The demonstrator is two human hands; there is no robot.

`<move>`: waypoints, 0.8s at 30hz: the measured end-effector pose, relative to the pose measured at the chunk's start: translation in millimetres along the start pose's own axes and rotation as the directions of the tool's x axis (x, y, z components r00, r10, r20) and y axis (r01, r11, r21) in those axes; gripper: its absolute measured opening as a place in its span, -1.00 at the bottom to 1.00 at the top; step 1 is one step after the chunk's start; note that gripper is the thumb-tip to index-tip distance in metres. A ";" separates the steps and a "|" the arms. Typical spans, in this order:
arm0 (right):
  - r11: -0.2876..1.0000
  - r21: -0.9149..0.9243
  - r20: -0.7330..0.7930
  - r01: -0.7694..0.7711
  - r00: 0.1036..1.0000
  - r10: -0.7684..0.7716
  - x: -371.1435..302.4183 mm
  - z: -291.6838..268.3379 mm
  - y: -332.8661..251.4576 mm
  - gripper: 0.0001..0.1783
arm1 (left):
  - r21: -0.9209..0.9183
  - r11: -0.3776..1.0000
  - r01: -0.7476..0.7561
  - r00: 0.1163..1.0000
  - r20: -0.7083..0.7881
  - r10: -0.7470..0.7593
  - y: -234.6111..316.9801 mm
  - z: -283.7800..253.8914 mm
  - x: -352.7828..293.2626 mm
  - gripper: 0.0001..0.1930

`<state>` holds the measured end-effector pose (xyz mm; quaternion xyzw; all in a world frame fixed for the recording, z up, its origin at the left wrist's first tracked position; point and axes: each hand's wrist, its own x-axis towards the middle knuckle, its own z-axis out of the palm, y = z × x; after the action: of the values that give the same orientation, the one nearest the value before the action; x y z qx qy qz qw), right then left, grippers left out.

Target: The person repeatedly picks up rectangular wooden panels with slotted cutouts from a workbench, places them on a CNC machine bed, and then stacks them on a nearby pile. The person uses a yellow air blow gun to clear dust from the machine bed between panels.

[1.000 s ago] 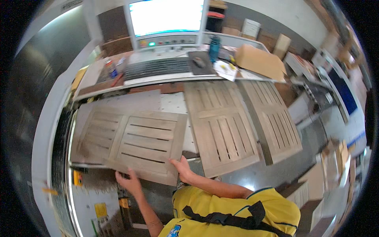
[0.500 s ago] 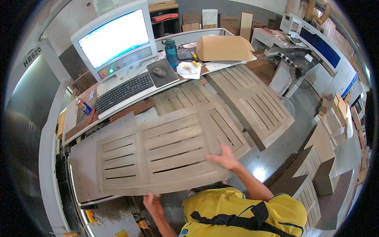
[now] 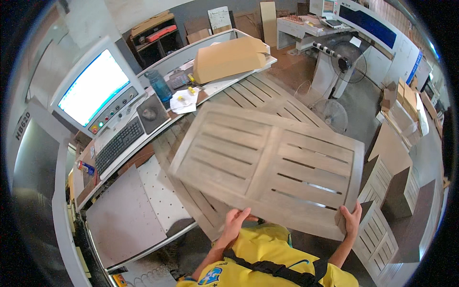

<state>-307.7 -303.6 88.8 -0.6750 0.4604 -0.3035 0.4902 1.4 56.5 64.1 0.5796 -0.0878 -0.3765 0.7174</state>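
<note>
A slatted wooden panel, grey-brown with a middle rail, is held tilted in front of my body. My left hand grips its near edge, thumb on top and some fingers hidden beneath. At the near right corner, my right hand is wrapped round the panel's end. Beneath the held panel lies another slatted panel, mostly covered, its left side showing. Farther back a third slatted panel reaches to the desk, partly covered by the held one.
A desk at the left bears a monitor, a keyboard, a blue bottle and a cardboard box. A white perforated machine bed lies below. Fans stand far right; more slatted panels lean at the right.
The held panel has swung to the right, off the machine bed. My right hand has shifted from its top to its right end. My view has turned rightward.
</note>
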 end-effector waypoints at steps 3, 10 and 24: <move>0.995 -0.060 -0.127 -0.080 0.989 0.072 -13.8 -31.4 39.2 -0.06 | 0.021 0.998 0.063 0.996 0.068 -0.064 3.6 33.1 55.2 -0.63; 0.956 0.286 -0.181 -0.067 0.976 0.123 9.6 -14.7 34.6 -0.28 | 0.137 0.990 0.043 0.989 0.134 -0.061 9.9 99.9 156.0 -0.63; 0.994 0.107 -0.118 0.004 0.993 0.008 106.2 168.1 62.4 -0.23 | 0.326 0.944 0.046 0.847 0.489 -0.210 11.9 72.5 131.1 -0.58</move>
<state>-141.6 -342.9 -30.7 -0.6281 0.4724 -0.3668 0.4978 57.8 -82.6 56.8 0.5642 -0.2941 -0.5479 0.5432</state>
